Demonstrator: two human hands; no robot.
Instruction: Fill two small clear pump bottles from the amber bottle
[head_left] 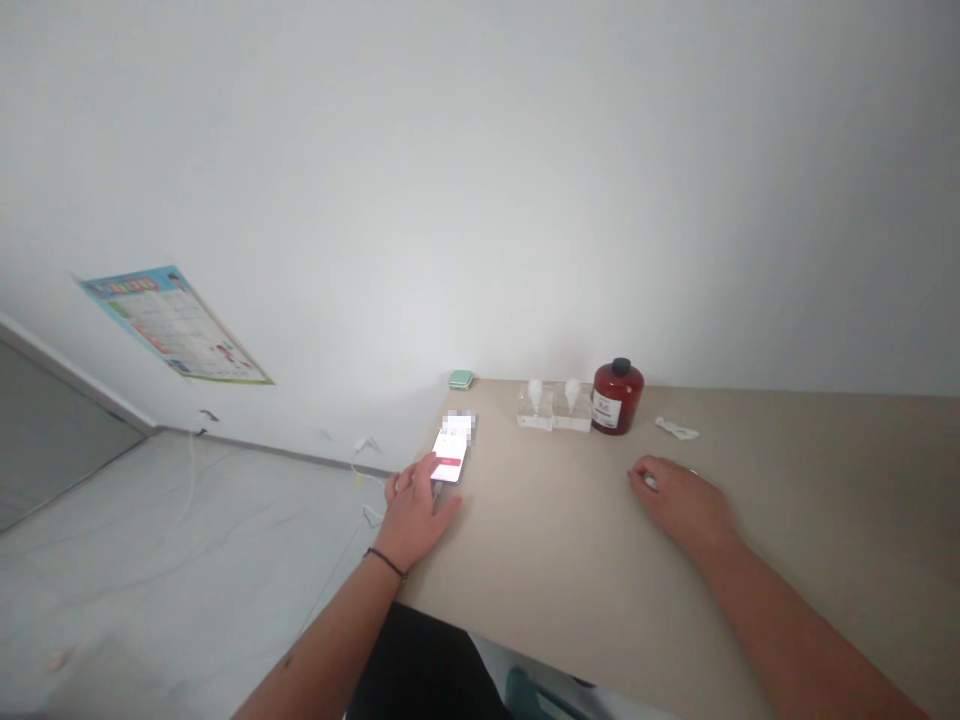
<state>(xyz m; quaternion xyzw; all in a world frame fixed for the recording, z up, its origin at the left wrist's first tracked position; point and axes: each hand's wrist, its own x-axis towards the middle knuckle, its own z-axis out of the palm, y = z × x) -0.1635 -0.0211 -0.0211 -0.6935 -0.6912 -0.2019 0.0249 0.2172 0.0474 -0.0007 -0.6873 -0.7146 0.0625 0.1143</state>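
My left hand (415, 512) lies on the lower end of a smartphone (450, 452), its fingers curled over the phone's edge, and the lit screen shows a red bar. My right hand (679, 503) rests on the beige table (555, 545), fingers loosely curled around a small white spot that I cannot make out. Beyond it stand an amber bottle with a black cap (619, 397) and two clear blocks with white tips (553, 407). A crumpled white strip (677, 428) lies to the bottle's right. A small mint-green case (461, 380) sits at the far corner.
The table's left edge drops to a pale floor carrying thin white cables (360, 480). A white wall (480, 180) rises behind the table, with a colourful poster (172, 325) on it. A grey panel (45, 430) stands at far left.
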